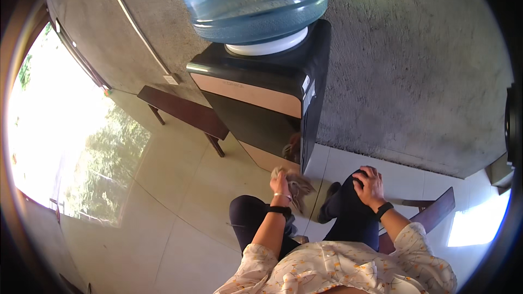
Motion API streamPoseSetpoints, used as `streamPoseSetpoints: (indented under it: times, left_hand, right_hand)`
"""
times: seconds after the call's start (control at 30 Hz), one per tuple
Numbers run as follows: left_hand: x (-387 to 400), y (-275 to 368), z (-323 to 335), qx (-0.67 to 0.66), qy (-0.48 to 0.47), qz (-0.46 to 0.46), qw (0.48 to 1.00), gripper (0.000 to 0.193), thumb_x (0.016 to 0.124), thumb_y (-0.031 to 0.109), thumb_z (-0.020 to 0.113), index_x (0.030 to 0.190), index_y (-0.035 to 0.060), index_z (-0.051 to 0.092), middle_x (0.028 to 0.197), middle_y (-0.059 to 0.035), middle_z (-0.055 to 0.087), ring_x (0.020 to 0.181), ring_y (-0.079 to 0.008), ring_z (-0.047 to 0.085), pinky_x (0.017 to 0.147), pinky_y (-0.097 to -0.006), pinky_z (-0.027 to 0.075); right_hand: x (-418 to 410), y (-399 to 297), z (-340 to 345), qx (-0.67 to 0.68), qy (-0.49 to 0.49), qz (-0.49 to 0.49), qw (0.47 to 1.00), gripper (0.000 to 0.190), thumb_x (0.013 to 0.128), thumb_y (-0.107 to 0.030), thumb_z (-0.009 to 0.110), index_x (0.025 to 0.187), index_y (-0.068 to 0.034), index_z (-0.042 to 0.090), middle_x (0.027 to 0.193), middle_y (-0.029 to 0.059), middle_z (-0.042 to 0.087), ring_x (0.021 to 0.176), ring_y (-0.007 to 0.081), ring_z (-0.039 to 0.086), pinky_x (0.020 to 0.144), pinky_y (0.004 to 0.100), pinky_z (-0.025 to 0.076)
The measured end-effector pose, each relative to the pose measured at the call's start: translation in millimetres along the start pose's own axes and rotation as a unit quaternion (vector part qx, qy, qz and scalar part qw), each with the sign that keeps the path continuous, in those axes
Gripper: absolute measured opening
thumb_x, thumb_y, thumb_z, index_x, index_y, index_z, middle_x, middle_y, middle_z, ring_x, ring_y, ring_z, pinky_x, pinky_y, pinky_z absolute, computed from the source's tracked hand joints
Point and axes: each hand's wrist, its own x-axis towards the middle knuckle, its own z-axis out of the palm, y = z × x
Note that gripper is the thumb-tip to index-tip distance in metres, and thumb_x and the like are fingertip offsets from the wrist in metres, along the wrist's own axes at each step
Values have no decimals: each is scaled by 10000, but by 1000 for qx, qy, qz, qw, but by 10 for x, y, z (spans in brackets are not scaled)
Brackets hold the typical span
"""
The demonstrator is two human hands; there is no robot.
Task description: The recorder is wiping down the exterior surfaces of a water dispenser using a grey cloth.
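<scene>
My left hand (280, 185) is closed around a crumpled beige cloth (300, 188), whose loose folds hang to the right. Both are low at the front of a black and rose-gold water dispenser (257, 110), near its bottom panel; whether the cloth touches that panel I cannot tell. A dim reflection of the hand shows in the glossy dark front. My right hand (369, 185) rests on my right knee with its fingers spread and holds nothing. A large blue water bottle (257, 8) stands in the white collar (267, 45) on top of the dispenser.
Behind the dispenser rises a rough grey wall (400, 81) with a cable conduit (135, 22) and a socket (170, 79). A dark wooden bench (184, 110) stands left of it; another bench (437, 212) is at my right. Pale tiles (196, 212) cover the floor. Bright daylight enters at left.
</scene>
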Motion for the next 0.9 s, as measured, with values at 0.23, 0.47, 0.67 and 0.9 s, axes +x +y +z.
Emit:
streamPoseSetpoints:
  times: [0.23, 0.47, 0.67, 0.9]
  left_hand:
    - [319, 1443, -23, -197, 16, 282, 939, 174, 933, 174, 654, 973, 4, 659, 881, -2, 613, 770, -103, 563, 666, -281, 480]
    - [132, 3050, -5, 26, 149, 543, 826, 379, 992, 282, 601, 1125, -72, 615, 1014, -158, 561, 891, -283, 589, 797, -410, 489]
    - [871, 1801, 43, 225, 183, 374, 881, 416, 992, 355, 478, 1141, -7, 620, 1057, -255, 570, 953, -428, 613, 799, -491, 507]
    - [1051, 740, -351, 216, 28, 173, 961, 437, 924, 396, 606, 786, -14, 662, 678, -144, 599, 637, -232, 554, 610, -387, 456]
  right_hand:
    - [-77, 92, -22, 0, 6, 23, 1000, 217, 799, -212, 720, 1010, -163, 722, 1218, 81, 591, 1196, 315, 523, 965, 492, 416]
    - [-60, 37, 72, 4, 21, -1, 1000, 206, 794, -207, 732, 995, -169, 713, 1209, 66, 580, 1188, 310, 522, 965, 486, 418]
    - [-56, 34, 48, -2, 12, 3, 1000, 201, 790, -208, 734, 988, -175, 723, 1209, 64, 591, 1194, 310, 522, 973, 483, 415]
    - [-50, -2, -10, 5, 0, 22, 1000, 188, 794, -205, 729, 977, -169, 742, 1199, 83, 604, 1200, 308, 526, 982, 496, 415]
